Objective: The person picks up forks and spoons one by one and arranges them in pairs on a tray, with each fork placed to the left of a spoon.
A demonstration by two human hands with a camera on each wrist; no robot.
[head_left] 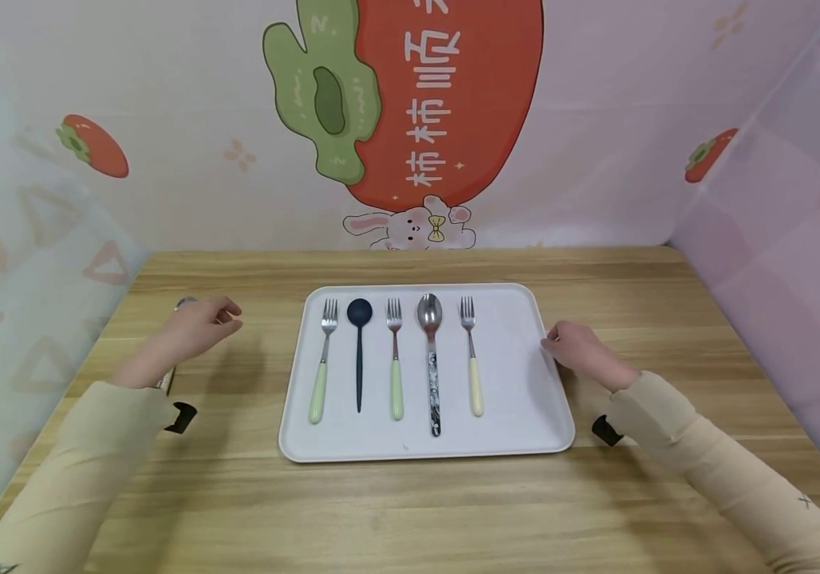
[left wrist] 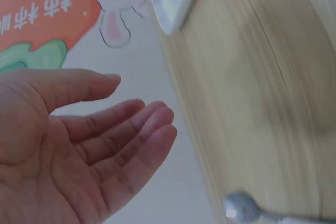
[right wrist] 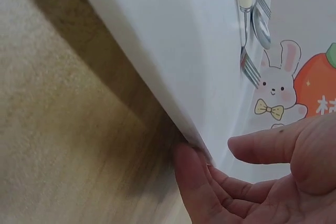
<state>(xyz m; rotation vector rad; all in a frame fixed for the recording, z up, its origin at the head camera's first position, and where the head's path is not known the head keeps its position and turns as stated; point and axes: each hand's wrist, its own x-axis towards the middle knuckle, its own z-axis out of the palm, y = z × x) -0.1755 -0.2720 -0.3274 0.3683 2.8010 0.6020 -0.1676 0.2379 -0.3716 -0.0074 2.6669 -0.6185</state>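
Observation:
My left hand (head_left: 191, 331) is in the air left of the tray, fingers loosely bent, nothing between them. Beneath it a spoon (left wrist: 241, 207) lies on the table, mostly hidden by the hand in the head view. At the right edge of the white tray (head_left: 518, 434) is my right hand (head_left: 582, 351); its fingers touch the outer rim, while the thumb (right wrist: 257, 148) stands apart above. On the tray, from left, lie a green-handled fork (head_left: 319, 391), a black spoon (head_left: 360, 312), another green-handled fork (head_left: 396, 391), a spoon with patterned handle (head_left: 433, 383) and a cream-handled fork (head_left: 477, 387).
The tray sits on a wooden table (head_left: 396, 510). A printed backdrop (head_left: 202, 199) with a rabbit and red fruit rises along the table's back edge, and panels stand at the left (head_left: 15, 239) and right (head_left: 769, 255). A black band piece (head_left: 180, 417) hangs at the left cuff.

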